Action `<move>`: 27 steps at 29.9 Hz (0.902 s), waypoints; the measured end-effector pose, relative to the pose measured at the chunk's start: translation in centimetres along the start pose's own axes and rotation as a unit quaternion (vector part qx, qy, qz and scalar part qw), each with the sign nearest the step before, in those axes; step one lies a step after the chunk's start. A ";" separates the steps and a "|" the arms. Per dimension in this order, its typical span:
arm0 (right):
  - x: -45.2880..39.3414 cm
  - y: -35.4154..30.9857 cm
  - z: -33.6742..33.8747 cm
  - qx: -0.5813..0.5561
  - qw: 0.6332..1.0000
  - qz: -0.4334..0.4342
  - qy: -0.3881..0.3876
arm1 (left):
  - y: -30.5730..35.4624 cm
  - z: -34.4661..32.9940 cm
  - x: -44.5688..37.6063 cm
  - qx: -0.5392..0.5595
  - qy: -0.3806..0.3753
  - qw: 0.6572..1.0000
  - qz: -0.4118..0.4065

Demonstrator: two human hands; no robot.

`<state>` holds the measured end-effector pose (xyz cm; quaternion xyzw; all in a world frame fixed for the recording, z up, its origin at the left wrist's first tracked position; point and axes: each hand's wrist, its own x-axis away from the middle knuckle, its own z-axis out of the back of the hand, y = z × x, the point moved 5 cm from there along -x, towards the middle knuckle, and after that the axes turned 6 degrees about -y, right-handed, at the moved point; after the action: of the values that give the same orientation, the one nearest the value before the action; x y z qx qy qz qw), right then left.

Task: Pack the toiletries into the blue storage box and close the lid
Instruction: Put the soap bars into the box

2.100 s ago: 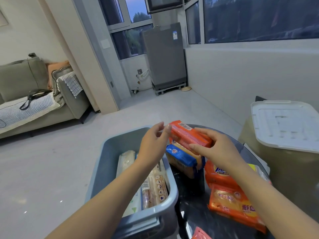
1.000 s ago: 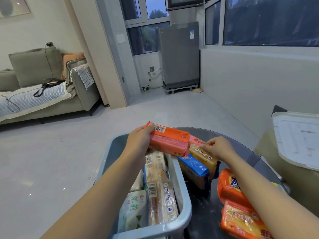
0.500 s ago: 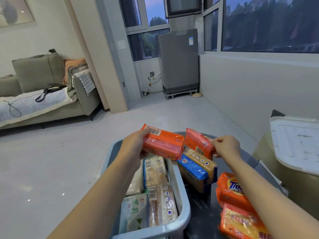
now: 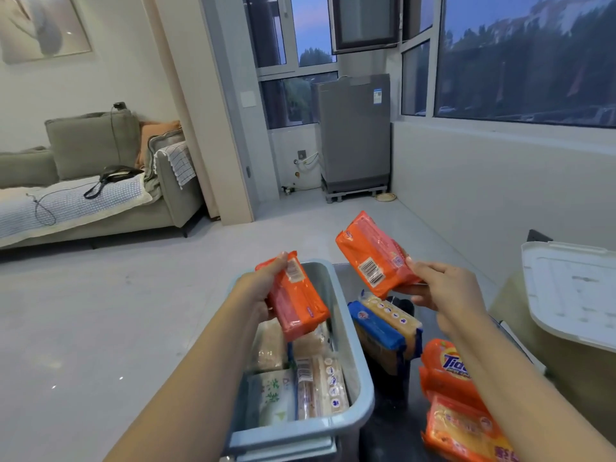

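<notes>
The blue storage box (image 4: 350, 361) stands open in front of me, with several wrapped packs (image 4: 320, 385) lying inside. My left hand (image 4: 260, 291) grips an orange soap pack (image 4: 296, 301), tilted down over the box's far end. My right hand (image 4: 443, 291) holds a second orange soap pack (image 4: 373, 255) raised above the dark round table (image 4: 390, 415), to the right of the box. A blue and yellow pack (image 4: 383, 328) stands on the table below it. Orange detergent bags (image 4: 450, 401) lie at the lower right. The white lid (image 4: 576, 288) rests at the far right.
The lid lies on a beige surface (image 4: 566, 388) beside the table. A grey sofa (image 4: 100, 181) lines the left wall, and a grey washing machine (image 4: 353, 135) stands at the back by the windows. Pale open floor (image 4: 100, 328) spreads to the left of the box.
My left hand has lowered its orange pack toward the box and turned it downward. My right hand has lifted the second orange pack off the stack on the table.
</notes>
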<state>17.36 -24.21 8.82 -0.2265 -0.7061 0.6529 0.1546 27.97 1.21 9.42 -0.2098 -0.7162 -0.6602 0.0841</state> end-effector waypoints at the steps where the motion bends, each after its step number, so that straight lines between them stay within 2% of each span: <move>1: 0.3 0.0 0.0 -0.011 1.000 -0.004 0.002 | -0.4 -0.1 -0.1 -0.024 -0.006 1.000 0.013; 4: 1.1 -0.1 -0.4 -0.031 0.999 -0.015 -0.006 | -1.2 -0.5 -0.6 -0.091 -0.011 0.995 0.031; 10: 2.1 -0.1 -1.3 -0.050 0.997 -0.016 -0.052 | -2.8 -2.0 -1.5 -0.125 -0.041 0.990 0.038; 13: 2.1 -0.1 -1.3 -0.051 0.997 -0.018 -0.058 | -3.4 -1.8 -2.1 -0.183 -0.009 0.983 0.026; 18: 2.2 0.0 -1.4 -0.048 0.997 -0.027 -0.062 | -3.6 -1.0 -2.8 -0.192 0.061 0.979 -0.013; 20: 2.3 0.0 -1.6 -0.047 0.996 -0.031 -0.064 | -3.2 -1.0 -2.8 -0.274 0.072 0.958 -0.034; 25: 3.1 0.2 -2.3 -0.053 0.994 -0.048 -0.084 | -2.1 -1.1 -2.5 -0.466 0.079 0.877 -0.080; 26: 3.2 0.3 -2.5 -0.053 0.994 -0.052 -0.084 | -1.8 -1.0 -2.4 -0.461 0.086 0.877 -0.106; 27: 3.2 0.4 -2.6 -0.053 0.994 -0.055 -0.083 | -1.6 -0.9 -2.3 -0.423 0.089 0.893 -0.128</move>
<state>16.00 -20.32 8.43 -0.1397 -0.7616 0.6216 0.1188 29.22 -0.19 7.20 -0.0722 -0.3795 -0.9217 -0.0348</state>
